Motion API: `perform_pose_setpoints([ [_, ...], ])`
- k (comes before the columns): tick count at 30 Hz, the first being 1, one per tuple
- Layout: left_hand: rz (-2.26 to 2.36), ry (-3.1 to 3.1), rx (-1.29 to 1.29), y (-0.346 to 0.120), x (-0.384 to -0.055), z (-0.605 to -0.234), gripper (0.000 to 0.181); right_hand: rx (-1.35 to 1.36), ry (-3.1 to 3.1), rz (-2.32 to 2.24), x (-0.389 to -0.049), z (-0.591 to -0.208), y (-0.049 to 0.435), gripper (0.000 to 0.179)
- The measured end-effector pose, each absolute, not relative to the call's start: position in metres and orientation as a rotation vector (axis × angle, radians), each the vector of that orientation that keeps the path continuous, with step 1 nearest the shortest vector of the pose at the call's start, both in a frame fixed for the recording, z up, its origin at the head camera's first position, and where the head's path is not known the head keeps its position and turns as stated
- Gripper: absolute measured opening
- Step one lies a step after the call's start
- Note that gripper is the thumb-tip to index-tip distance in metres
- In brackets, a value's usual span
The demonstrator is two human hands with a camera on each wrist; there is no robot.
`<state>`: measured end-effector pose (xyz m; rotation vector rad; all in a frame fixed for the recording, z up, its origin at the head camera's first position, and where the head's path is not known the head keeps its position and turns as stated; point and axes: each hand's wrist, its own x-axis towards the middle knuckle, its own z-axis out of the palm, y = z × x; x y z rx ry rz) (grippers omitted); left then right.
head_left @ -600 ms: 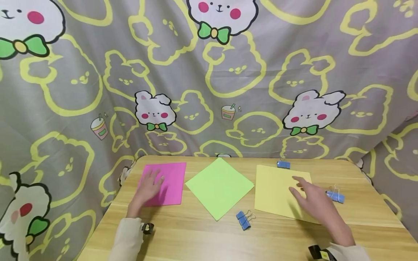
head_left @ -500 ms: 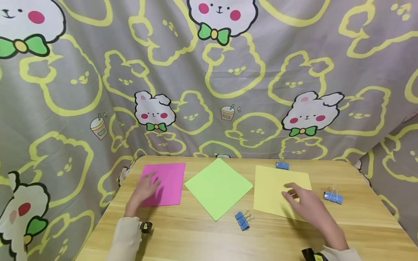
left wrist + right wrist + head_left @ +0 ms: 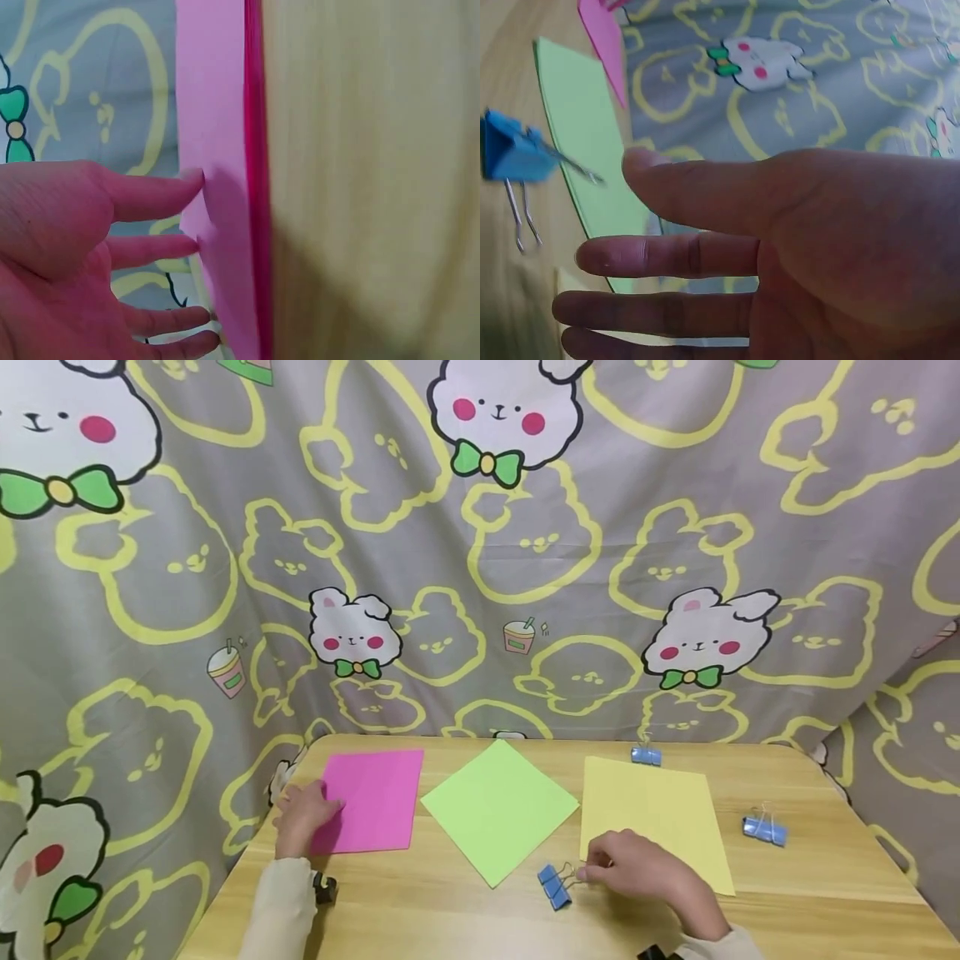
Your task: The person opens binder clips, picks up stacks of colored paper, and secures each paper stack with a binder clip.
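Observation:
My left hand (image 3: 303,817) is at the left edge of a square stack of pink paper (image 3: 375,797). In the left wrist view its thumb and fingers (image 3: 157,196) stretch out to the paper's edge, holding nothing that I can see. My right hand (image 3: 637,865) hovers over the near edge of the yellow paper (image 3: 652,802), its fingertips close to the wire handles of a blue binder clip (image 3: 555,887). The right wrist view has that clip (image 3: 525,154) lying just beyond the thumb tip, apart from it, with the hand's fingers extended and nothing between them.
Green paper (image 3: 498,814) lies corner-forward in the middle of the wooden table (image 3: 420,910). Two more blue binder clips sit at the right: one clip (image 3: 647,756) behind the yellow paper, another clip (image 3: 765,829) beside it. A patterned curtain (image 3: 450,543) hangs behind the table.
My right hand has moved left and nearer, from over the yellow paper to beside the closest binder clip. My left hand has shifted left to the pink paper's edge. The head view has tilted up slightly.

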<state>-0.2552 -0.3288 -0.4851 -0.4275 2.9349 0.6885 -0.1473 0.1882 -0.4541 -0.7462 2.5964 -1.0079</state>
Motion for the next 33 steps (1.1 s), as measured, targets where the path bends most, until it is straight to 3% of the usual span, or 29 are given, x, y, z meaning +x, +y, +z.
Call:
perform_pose_setpoints([
  [6, 0.729, 2.937, -0.473, -0.33, -0.261, -0.481, 0.064, -0.691, 2.659, -0.948, -0.143, -0.462, 0.162, 0.038],
  [14, 0.763, 2.883, -0.518, -0.329, -0.27, -0.477, 0.055, -0.598, 2.807, -0.816, -0.14, -0.464, 0.143, 0.038],
  [21, 0.786, 2.862, -0.514, -0.327, -0.27, -0.478, 0.066, -0.612, 2.849, -0.759, -0.138, -0.464, 0.137, 0.042],
  [28, 0.767, 2.837, -0.532, -0.328, -0.273, -0.48, 0.093, -0.701, 2.793, -0.819, -0.135, -0.455, 0.142, 0.042],
  [33, 0.753, 2.857, -0.52, -0.324, -0.275, -0.475, 0.09, -0.736, 2.706, -0.888, -0.141, -0.449, 0.15, 0.04],
])
